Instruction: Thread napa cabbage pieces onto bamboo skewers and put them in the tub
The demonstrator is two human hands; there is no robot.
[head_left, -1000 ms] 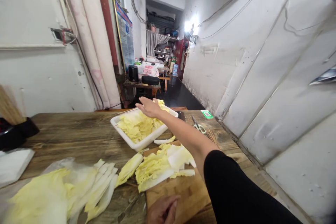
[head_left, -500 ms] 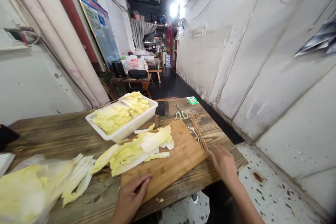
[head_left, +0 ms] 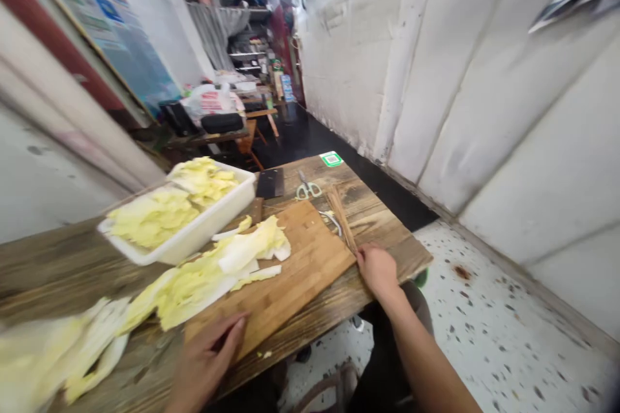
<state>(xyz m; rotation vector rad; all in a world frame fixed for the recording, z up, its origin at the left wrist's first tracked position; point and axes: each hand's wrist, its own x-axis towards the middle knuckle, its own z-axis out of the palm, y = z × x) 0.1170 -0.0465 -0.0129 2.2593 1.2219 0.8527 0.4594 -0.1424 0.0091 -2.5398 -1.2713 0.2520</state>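
Observation:
My right hand [head_left: 378, 271] is closed on the near end of a bundle of thin bamboo skewers [head_left: 343, 216], which lies along the right side of the wooden cutting board [head_left: 305, 264]. Loosely open and holding nothing, my left hand [head_left: 213, 348] rests at the board's near left edge, thumb and index tips close together. Pale yellow napa cabbage leaves [head_left: 213, 277] lie across the board's left part. A curved metal object [head_left: 332, 222], partly hidden, sits between the board and the skewers.
A white plastic tub [head_left: 206, 222] of cabbage leaves stands behind the board. Beyond it are a dark flat blade [head_left: 270, 183], green-handled scissors [head_left: 309, 190] and a QR-code sticker [head_left: 332, 159]. More leaves [head_left: 53, 348], blurred, are at the left. The table's right edge [head_left: 416, 239] borders the floor.
My right hand has closed on the near end of the skewers it was beside. The view has turned to the right, shifting everything leftward. My left hand stays by the board's edge.

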